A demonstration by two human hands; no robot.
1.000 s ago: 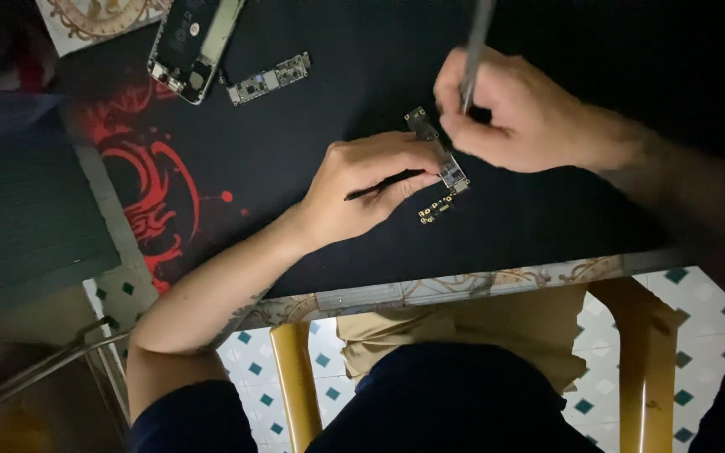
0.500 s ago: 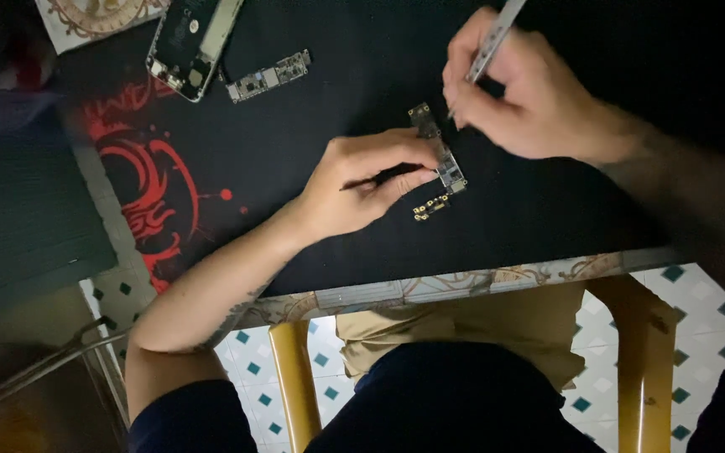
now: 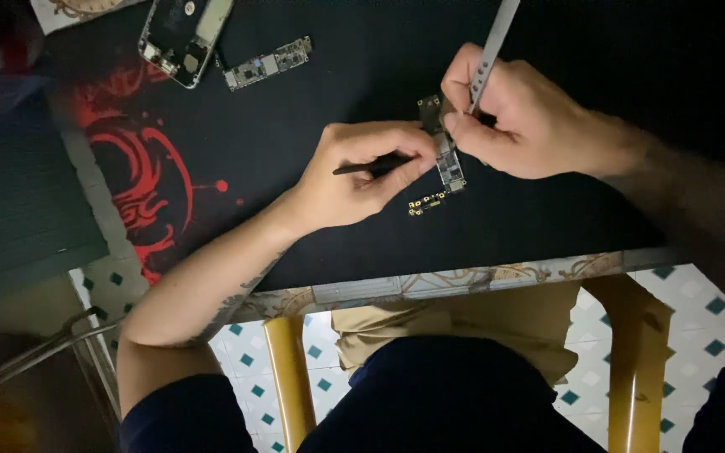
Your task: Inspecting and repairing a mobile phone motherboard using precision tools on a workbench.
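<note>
Narrow circuit board (image 3: pixel 445 151) near the desk's (image 3: pixel 463 277) front edge, long axis running front to back, slightly tilted, left hand (image 3: pixel 362 172) pinching its side with a thin dark tool (image 3: pixel 362 166), right hand (image 3: pixel 530 117) clamped on metal tweezers (image 3: pixel 492 46) at its far end

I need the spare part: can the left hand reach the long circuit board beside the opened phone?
Probably yes. The left hand holds a thin dark tool, but bare black mat lies between it and the long circuit board.
</note>
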